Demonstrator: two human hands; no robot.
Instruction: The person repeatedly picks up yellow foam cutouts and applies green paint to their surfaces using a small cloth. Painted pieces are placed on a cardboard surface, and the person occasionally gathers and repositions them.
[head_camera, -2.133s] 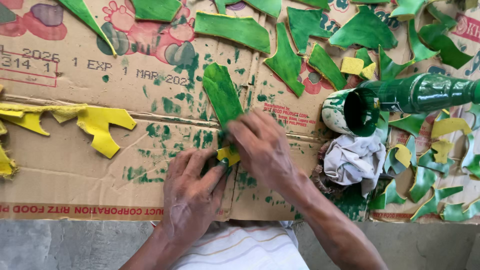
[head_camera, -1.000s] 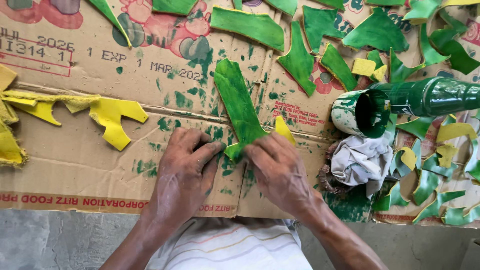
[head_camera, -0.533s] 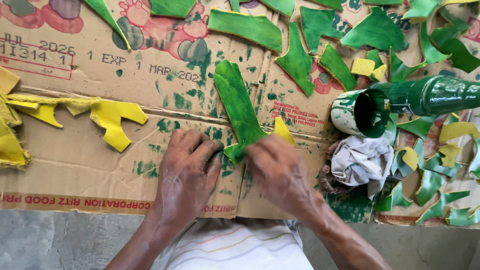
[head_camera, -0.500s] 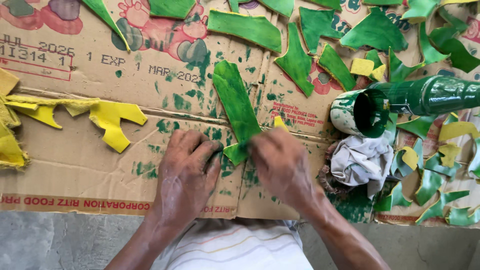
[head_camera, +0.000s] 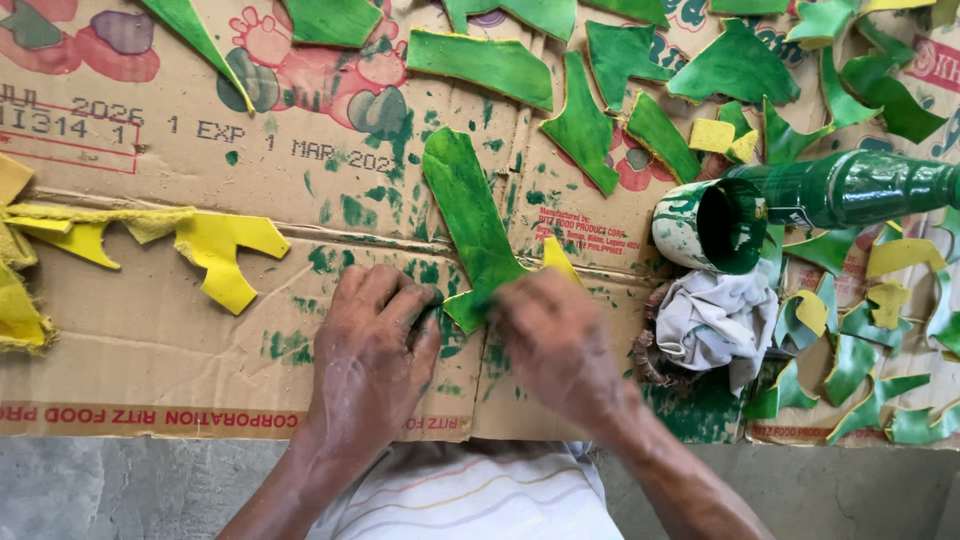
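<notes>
The left hand lies flat, fingers spread, on the cardboard, fingertips touching the near end of a long green strip. The right hand, blurred, presses that same end, a yellow piece just beside it. Right of it sit a rag, a paint-smeared cup and a green bottle.

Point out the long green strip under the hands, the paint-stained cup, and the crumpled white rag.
Long green strip (head_camera: 465, 215), head view, on the middle of its painted face.
Paint-stained cup (head_camera: 675, 215), head view, on its outer wall.
Crumpled white rag (head_camera: 715, 320), head view, on its centre folds.
</notes>
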